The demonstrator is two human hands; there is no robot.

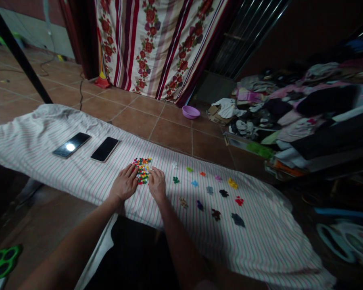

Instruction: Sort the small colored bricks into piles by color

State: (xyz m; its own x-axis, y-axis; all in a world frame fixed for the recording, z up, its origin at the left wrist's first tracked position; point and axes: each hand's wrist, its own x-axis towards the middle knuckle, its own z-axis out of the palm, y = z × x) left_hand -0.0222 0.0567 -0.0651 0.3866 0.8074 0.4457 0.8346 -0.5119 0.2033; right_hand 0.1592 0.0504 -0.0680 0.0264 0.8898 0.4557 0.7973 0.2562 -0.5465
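A patch of small multicoloured pieces (142,174), set close together in rows, lies on a striped cloth (78,177). My left hand (125,184) rests flat with its fingers stretched over the patch's left edge. At the right edge, my right hand (157,183) has its fingers bent and drawn together, touching or close to the pieces. Whatever lies between those fingertips is too small to make out. Right of this hand are several little heaps sorted by colour, among them white pieces (174,164), dark green pieces (176,180), yellow pieces (232,183), red pieces (238,201) and black pieces (224,193).
Two phones lie left of the patch, a nearer-to-centre phone (105,149) and a far-left phone (71,145). Beyond the cloth are a tiled floor (172,131), a purple basin (190,112), a floral curtain (157,48) and heaped clothes (278,100).
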